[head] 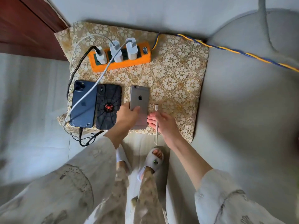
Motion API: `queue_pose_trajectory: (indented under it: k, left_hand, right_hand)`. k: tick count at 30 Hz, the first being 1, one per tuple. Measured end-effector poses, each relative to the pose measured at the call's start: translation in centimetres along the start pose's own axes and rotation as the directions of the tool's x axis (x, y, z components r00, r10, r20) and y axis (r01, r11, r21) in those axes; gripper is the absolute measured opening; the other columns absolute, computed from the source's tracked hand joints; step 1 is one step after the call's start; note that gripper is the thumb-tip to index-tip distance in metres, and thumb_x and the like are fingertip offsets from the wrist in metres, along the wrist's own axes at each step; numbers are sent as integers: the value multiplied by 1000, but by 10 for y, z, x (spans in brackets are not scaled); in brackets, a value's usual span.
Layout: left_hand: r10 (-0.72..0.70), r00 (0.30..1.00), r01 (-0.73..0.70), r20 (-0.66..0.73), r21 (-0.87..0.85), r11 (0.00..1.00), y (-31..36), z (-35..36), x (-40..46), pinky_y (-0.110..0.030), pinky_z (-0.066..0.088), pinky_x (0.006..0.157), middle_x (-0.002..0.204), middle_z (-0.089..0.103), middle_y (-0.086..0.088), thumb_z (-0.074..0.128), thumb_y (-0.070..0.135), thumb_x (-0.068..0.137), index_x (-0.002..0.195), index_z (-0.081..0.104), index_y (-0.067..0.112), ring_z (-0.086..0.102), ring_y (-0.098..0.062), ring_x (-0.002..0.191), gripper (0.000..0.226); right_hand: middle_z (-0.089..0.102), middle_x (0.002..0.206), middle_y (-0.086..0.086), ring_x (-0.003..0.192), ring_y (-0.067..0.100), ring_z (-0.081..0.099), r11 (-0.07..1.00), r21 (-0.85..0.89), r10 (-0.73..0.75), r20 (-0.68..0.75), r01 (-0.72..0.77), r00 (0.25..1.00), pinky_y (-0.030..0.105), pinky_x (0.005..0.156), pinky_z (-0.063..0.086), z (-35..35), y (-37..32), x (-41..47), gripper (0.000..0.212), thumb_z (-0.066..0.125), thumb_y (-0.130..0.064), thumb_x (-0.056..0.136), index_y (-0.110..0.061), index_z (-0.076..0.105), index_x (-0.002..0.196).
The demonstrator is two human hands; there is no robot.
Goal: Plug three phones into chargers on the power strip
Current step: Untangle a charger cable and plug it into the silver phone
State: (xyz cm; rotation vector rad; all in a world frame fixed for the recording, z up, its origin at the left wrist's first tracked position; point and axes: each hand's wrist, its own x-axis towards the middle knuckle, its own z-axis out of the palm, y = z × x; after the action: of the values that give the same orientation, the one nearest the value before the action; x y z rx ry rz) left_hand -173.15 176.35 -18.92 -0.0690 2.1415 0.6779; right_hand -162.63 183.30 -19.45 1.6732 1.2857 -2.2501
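An orange power strip point(129, 62) at the back of a small table holds three white chargers point(116, 51). Three phones lie face down in front. A blue phone point(83, 104) has a black cable at its near end and a white cable draped over it. Beside it is a black phone with a red spider point(108, 106). My left hand point(127, 117) grips the silver phone point(139, 99) at its near left edge. My right hand point(163, 123) holds a white cable, its plug point(156, 108) pointing away beside the silver phone.
The table wears a gold floral cloth point(178, 75). A blue and yellow twisted cord point(234, 50) runs from the strip off to the right. A wooden door point(24, 26) is at the upper left. My slippered feet point(153, 160) stand at the table's front edge.
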Motion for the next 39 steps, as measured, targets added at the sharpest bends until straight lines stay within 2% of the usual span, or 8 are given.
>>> queue_pose_trajectory:
  k: [3,5,9,16,27,30,32,39]
  left_hand:
    - [51,999,-50,9,-45,998,0,-10,3,-35,50,75,101,64,-15,57,20,87,105,61,5,58,-27,88,24]
    - [-19,999,25,29,-243,970,1,-17,5,-33,51,68,101,64,-13,57,16,88,104,60,3,59,-25,86,21]
    - [-177,950,311,258,-700,643,7,-27,0,-30,50,60,87,62,-5,53,12,90,108,51,6,61,-18,76,18]
    - [-104,931,354,349,-799,487,-5,-25,-11,-24,58,50,90,62,-6,48,13,93,111,48,8,61,-17,80,19]
    - [-74,923,366,378,-802,472,-16,-28,-19,-25,58,53,90,62,-4,48,14,93,110,49,9,61,-16,80,18]
    - [-61,945,305,321,-801,516,-17,-29,-18,-26,54,55,90,62,-4,48,14,93,108,50,8,62,-15,80,17]
    - [-27,963,235,267,-791,565,-16,-30,-18,-25,55,55,89,62,-4,48,14,93,102,53,7,62,-15,79,13]
    - [41,979,113,202,-694,711,-19,-32,-21,-18,57,58,87,64,-1,51,15,91,108,54,6,63,-12,79,19]
  right_hand:
    - [61,72,4,64,13,58,999,19,-37,3,37,999,19,60,50,-3,-5,-6,15,51,-9,92,-5,64,87]
    - [64,65,0,55,10,55,999,21,-38,-17,38,999,19,55,42,-8,-5,-12,13,51,-7,91,-9,64,93]
    - [62,61,-2,56,10,45,1000,24,17,67,-19,998,22,55,33,-14,-1,-30,15,53,-15,90,-20,66,96]
    - [41,46,-6,44,6,31,994,-32,-105,108,109,989,22,56,28,0,-2,-47,14,56,-9,89,-9,70,87]
    - [43,48,-6,41,6,29,988,-34,-148,32,149,988,19,44,25,10,-2,-51,31,59,-5,86,-26,72,69]
    - [48,37,-14,36,0,38,979,-132,-155,13,156,988,10,41,30,11,-2,-49,14,57,-6,87,-5,71,92]
    - [47,35,-11,34,1,37,978,-148,-148,12,148,989,10,39,31,11,-1,-48,15,58,-4,86,4,70,87]
    - [55,38,-5,31,6,46,986,-130,-95,103,108,990,14,40,33,10,2,-49,23,56,-1,86,-9,68,68]
